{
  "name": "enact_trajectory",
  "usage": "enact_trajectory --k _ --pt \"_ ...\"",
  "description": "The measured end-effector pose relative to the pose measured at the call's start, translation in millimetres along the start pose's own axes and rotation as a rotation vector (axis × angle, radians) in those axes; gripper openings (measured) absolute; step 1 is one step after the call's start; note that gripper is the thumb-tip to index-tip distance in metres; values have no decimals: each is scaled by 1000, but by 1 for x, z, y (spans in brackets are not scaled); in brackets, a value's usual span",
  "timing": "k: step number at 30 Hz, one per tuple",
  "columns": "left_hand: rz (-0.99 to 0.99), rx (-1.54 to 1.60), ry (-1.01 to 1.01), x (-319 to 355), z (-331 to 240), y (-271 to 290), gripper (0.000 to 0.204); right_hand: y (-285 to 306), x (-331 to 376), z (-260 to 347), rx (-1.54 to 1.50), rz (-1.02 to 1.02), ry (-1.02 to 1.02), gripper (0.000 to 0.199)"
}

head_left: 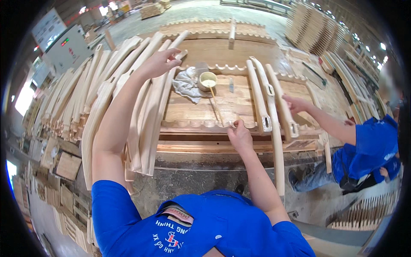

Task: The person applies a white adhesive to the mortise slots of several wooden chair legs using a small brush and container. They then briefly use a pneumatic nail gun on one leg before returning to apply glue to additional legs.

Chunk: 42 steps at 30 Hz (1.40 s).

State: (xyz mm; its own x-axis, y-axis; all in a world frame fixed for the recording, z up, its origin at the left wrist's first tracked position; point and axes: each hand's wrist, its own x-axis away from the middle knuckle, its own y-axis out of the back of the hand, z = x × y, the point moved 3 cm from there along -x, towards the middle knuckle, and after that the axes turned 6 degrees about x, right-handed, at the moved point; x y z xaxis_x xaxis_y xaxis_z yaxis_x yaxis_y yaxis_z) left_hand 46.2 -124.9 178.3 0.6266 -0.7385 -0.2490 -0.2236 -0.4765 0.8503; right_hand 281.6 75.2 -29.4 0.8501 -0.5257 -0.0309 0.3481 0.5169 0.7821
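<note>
My left hand (160,64) reaches over a pile of pale curved wooden pieces (135,60) at the left; its fingers are apart, close to the pieces' far ends. My right hand (240,136) is at the near scalloped edge of the wooden rack (192,112), thumb and fingers pressed together; whatever they hold, if anything, I cannot make out. Left of it a thin stick (216,105) leans from a cup of pale paste (208,79). A crumpled white cloth (186,85) lies beside the cup. To the right, slotted wooden pieces (258,96) rest across the rack.
A co-worker's hand (296,105) touches the rightmost slotted piece (280,98). Another scalloped rack (209,28) lies beyond, with one short piece (232,33) across it. Stacked wood (314,28) stands far right; a control cabinet (68,47) stands far left.
</note>
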Motion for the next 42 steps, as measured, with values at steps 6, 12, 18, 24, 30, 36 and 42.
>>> enact_trajectory --k 6,12,18,24,30,36,42 --pt "-110 -34 249 97 9 66 49 7 20 24 253 188 74 57" --pt "53 -140 472 192 2 30 57 5 33 20 127 192 161 66" --pt "14 -333 465 261 -54 -14 66 -48 81 96 -895 692 255 55" --pt "-167 -108 780 271 -20 -27 91 -102 98 193 -615 761 302 53" --pt "-446 358 623 250 -1 -27 80 -120 72 218 -495 481 291 50" --pt "-558 2044 745 251 1 -33 20 -88 94 214 -1775 960 -557 37" --pt "-596 1109 569 212 -57 -65 30 -13 50 146 -2030 1124 -253 32"
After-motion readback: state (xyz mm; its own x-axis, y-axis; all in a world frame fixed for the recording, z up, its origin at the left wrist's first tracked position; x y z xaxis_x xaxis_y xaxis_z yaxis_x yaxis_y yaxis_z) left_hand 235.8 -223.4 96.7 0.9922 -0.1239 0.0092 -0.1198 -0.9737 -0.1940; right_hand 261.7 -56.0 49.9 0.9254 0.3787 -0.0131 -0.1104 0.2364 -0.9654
